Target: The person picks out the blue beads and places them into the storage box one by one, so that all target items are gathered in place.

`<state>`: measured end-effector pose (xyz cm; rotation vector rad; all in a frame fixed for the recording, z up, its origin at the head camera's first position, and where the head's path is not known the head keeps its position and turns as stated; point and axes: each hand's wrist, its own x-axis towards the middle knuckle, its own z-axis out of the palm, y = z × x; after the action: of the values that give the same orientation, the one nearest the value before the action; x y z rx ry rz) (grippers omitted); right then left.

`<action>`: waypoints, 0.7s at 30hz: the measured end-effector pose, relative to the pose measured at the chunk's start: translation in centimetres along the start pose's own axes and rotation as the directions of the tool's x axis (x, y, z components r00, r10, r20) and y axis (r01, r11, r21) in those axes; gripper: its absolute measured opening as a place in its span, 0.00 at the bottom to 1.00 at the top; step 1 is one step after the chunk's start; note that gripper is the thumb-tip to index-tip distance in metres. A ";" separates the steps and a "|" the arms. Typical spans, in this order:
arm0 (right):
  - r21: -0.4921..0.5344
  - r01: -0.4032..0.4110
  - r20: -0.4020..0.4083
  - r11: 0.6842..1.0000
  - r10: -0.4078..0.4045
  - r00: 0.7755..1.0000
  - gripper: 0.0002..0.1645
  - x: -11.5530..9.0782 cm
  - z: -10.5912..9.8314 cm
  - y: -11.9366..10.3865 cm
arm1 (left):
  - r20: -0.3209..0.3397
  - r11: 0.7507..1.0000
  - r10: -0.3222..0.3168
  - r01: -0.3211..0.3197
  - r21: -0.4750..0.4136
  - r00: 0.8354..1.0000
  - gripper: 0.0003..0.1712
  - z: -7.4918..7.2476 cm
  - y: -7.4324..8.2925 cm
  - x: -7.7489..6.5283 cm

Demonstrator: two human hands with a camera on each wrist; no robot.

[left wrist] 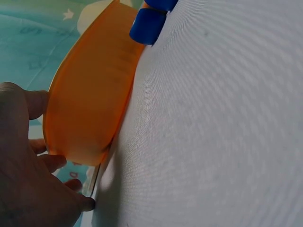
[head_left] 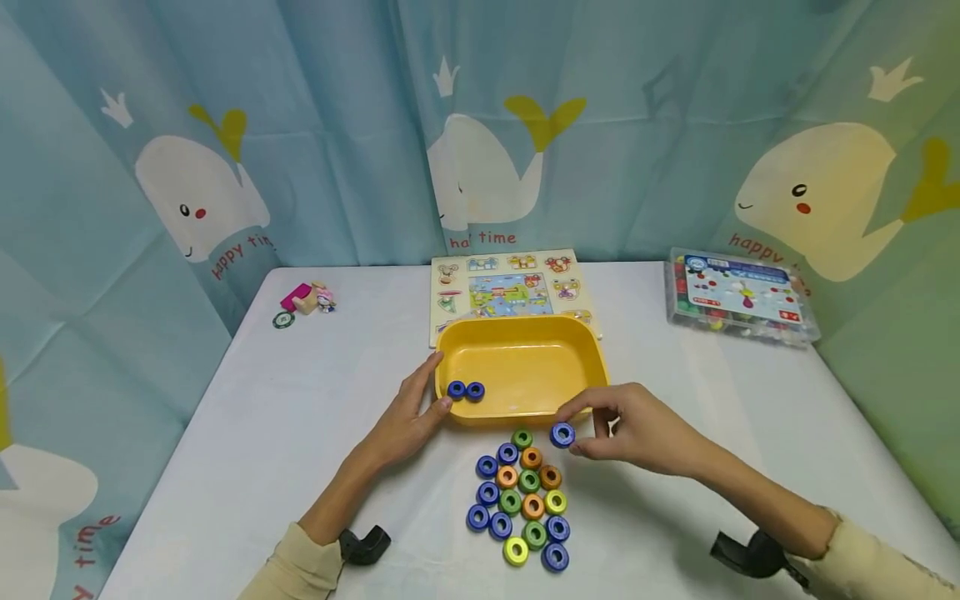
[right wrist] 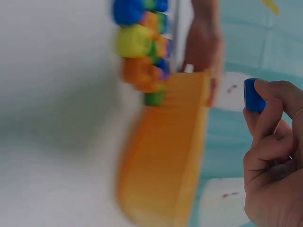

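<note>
A yellow tray stands mid-table with two blue rings in its near left corner. My left hand rests at the tray's left end, thumb and fingers touching its rim; in the left wrist view the left hand lies against the tray's outer wall. Between thumb and finger my right hand pinches a blue ring, held by the tray's near right edge. The right wrist view shows this blue ring at the fingertips. Several blue, green, orange and yellow rings lie grouped in front of the tray.
Behind the tray lies a picture puzzle board, partly covered by it. A clear plastic box of colourful pieces is at the back right. Small toys and a green round chip sit at the back left. Curtains surround the white table.
</note>
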<state>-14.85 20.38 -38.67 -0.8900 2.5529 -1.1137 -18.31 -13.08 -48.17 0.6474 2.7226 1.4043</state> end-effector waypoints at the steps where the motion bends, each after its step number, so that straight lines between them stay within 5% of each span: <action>1: 0.009 0.015 0.003 1.000 -0.015 1.000 0.16 0.7 -0.4 -0.5 | -0.001 1.000 0.000 0.000 -0.001 1.000 0.38 0.0 0.0 0.0; 6: 0.005 0.047 0.005 0.999 -0.047 0.999 0.15 5.5 -1.1 -0.6 | -0.001 1.000 -0.006 0.006 -0.012 1.000 0.38 -0.1 0.1 0.0; 13: -0.082 -0.006 0.061 0.997 0.011 0.998 0.15 12.7 1.1 2.2 | 0.012 1.000 -0.005 0.005 -0.016 1.000 0.38 -0.1 0.2 -0.2; 21: -0.003 -0.002 0.139 1.000 0.002 0.990 0.16 17.3 3.4 4.1 | 0.010 1.000 -0.009 0.009 -0.017 1.000 0.38 -0.1 0.2 -0.1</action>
<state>-28.92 10.04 -43.26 -0.9314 2.4430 -1.0099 -18.20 -13.08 -47.96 0.6392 2.6998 1.4166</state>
